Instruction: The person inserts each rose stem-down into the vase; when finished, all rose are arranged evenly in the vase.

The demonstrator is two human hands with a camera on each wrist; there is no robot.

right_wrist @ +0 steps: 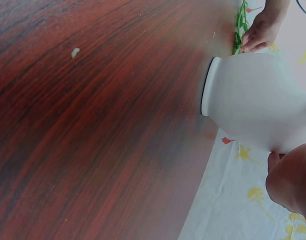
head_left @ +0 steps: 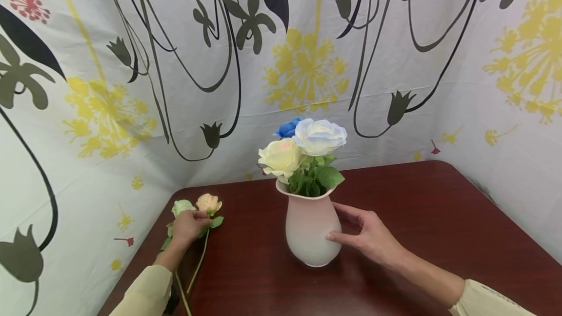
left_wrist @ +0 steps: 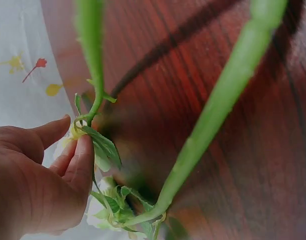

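A pale pink-and-white vase [head_left: 312, 233] stands upright on the table, holding a blue rose [head_left: 287, 128], a white-blue rose [head_left: 319, 136] and a cream rose [head_left: 281, 157]. My right hand [head_left: 373, 238] grips its right side, thumb in front and fingers partly hidden behind. At the left, my left hand [head_left: 189, 228] pinches a peach rose [head_left: 209, 204] just below its bloom; in the left wrist view, thumb and fingertips sit at the flower's base. A pale green rose [head_left: 182, 206] lies beside it, partly covered by the hand. Two green stems [left_wrist: 208, 125] run toward the near side.
The dark red wooden table [head_left: 250, 257] has rounded back corners. A white cloth [head_left: 246, 96] printed with flowers hangs behind it and along both sides. A dark object, partly hidden by the left sleeve [head_left: 149, 289], lies near the stems. A small light speck [right_wrist: 75, 52] marks the tabletop.
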